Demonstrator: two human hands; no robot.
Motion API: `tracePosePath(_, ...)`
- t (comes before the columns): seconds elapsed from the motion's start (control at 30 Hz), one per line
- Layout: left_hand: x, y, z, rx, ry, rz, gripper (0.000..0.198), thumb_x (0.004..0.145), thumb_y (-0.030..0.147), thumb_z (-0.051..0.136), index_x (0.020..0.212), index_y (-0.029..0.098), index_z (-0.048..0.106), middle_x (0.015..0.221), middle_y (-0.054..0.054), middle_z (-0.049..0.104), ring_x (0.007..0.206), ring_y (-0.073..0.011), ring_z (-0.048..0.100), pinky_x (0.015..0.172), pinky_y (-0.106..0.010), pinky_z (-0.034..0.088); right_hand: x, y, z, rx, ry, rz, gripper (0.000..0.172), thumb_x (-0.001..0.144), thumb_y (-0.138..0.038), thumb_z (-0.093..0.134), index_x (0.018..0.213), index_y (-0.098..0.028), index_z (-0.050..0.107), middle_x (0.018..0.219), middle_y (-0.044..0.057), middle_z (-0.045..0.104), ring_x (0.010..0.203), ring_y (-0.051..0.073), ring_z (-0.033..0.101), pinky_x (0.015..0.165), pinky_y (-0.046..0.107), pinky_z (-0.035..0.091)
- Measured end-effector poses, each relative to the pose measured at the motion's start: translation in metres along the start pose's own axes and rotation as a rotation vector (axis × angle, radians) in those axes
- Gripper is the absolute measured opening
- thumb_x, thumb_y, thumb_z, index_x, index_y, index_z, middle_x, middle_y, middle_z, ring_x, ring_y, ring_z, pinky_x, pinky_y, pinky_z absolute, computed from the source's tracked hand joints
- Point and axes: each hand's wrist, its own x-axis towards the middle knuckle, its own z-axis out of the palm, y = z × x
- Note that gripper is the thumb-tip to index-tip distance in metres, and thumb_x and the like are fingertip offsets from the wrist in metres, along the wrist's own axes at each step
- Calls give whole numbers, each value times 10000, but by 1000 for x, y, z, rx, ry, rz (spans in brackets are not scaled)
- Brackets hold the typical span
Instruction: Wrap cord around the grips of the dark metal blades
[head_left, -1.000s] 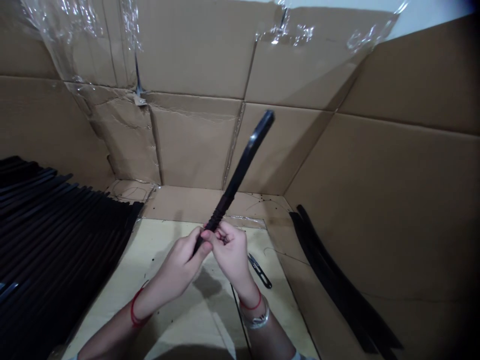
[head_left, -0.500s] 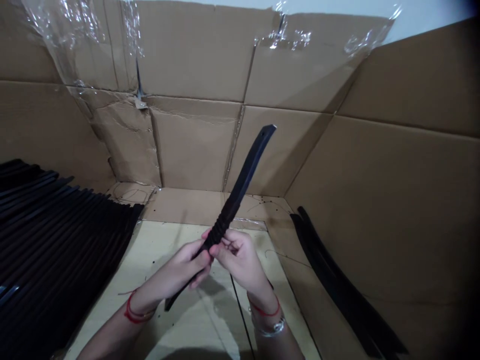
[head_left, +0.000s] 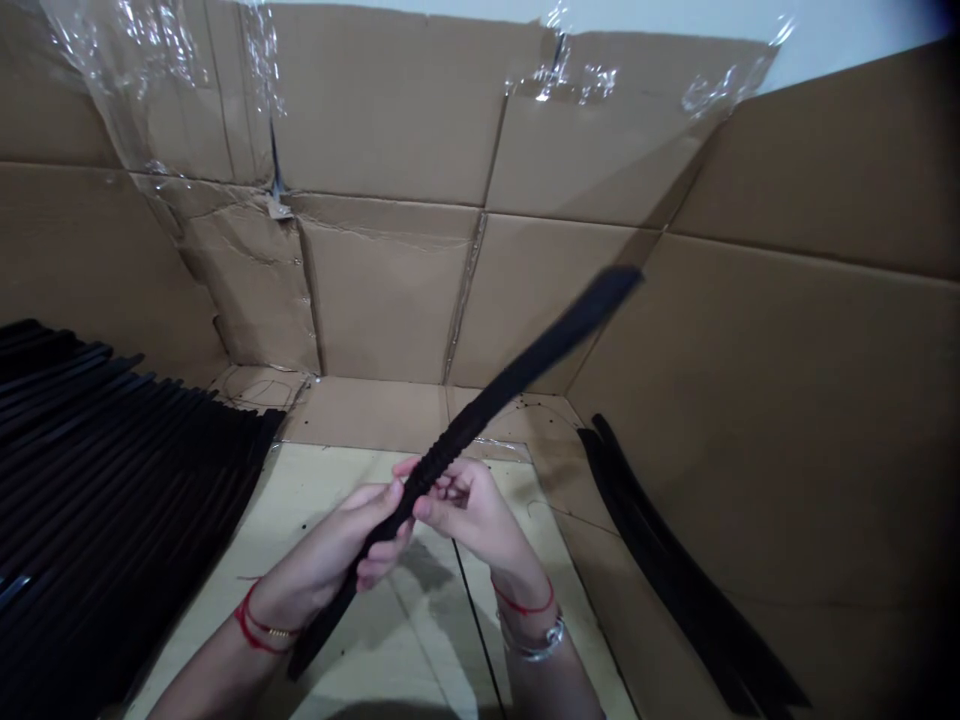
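Observation:
A long black strip with a ribbed middle section slants from lower left to upper right above the pale table. My left hand is closed around its ribbed part from the left. My right hand pinches the same spot from the right, thumb and fingers on the strip. The upper end is blurred by motion. The lower end pokes out below my left wrist.
A large pile of black strips fills the left side. A few more black strips lie against the cardboard wall at right. Cardboard panels with clear tape enclose the back. A thin thread hangs under my right hand.
The strip has tilted clockwise, its top end swinging right and lower. It has slid down through my hands, so more sticks out below my left wrist.

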Motion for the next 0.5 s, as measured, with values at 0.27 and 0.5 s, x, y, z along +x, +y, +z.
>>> tracePosePath(0.27, 3, -2, -3, 294, 81, 237, 425, 899, 594, 435, 870, 174, 489, 548, 60, 432, 456, -79, 359, 449, -198, 288, 2, 5, 5, -93, 210, -35, 341, 734, -469, 726, 677, -152, 612, 528, -42, 484, 477, 92, 439, 452, 216, 357)
tracePosePath(0.5, 5, 1, -13, 412, 221, 327, 440, 900, 590, 435, 806, 168, 521, 572, 35, 455, 514, -98, 395, 499, -216, 304, -3, 3, 5, -119, 320, -100, 400, 777, -541, 674, 741, -144, 642, 536, -33, 477, 492, 101, 447, 443, 213, 353)
